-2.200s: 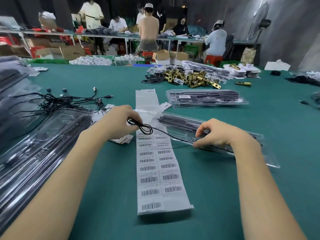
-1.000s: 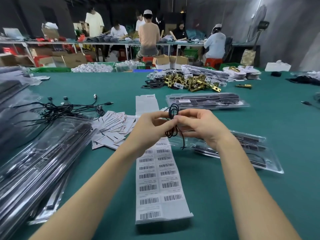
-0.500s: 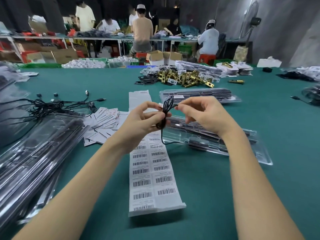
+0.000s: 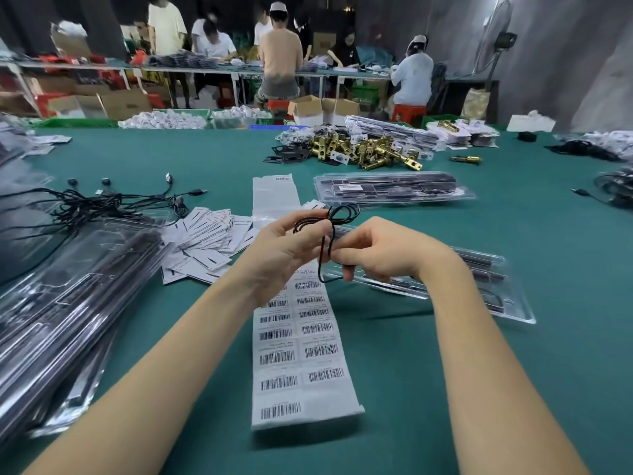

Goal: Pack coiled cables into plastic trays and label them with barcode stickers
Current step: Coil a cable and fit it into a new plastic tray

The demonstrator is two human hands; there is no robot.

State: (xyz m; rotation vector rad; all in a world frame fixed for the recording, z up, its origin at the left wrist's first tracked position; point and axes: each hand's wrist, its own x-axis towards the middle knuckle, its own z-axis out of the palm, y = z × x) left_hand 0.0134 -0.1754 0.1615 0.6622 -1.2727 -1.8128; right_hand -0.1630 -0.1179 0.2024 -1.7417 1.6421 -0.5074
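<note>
Both hands work in the air above the green table [image 4: 394, 371], coiling a thin black cable [image 4: 337, 217]. The left hand [image 4: 286, 250] pinches the gathered loops between thumb and curled fingers, and the right hand [image 4: 380, 252] curls its fingers round the strand just beside it; a loop stands up above the knuckles and a loose tail hangs down below the hands, close above the barcode sticker sheet [image 4: 298, 337]. The open plastic tray [image 4: 496, 293] lies on the table under and behind the right hand, already holding dark parts, with the cable not yet in it. The likeliest trouble, as I judge it, is the coil springing open: the wire is thin and springy, held only by a pinch, so any easing of the left thumb lets the loops fan out and the winding must be redone. The hanging tail may also drag across the sticker sheet and lift or crease it. A coil wound too wide probably will not seat in the tray's recess, and the light clear tray could slide or tip if the cable is pushed in with one hand. The tangle of spare cables [image 4: 102, 204] at left lies well apart and poses little risk
</note>
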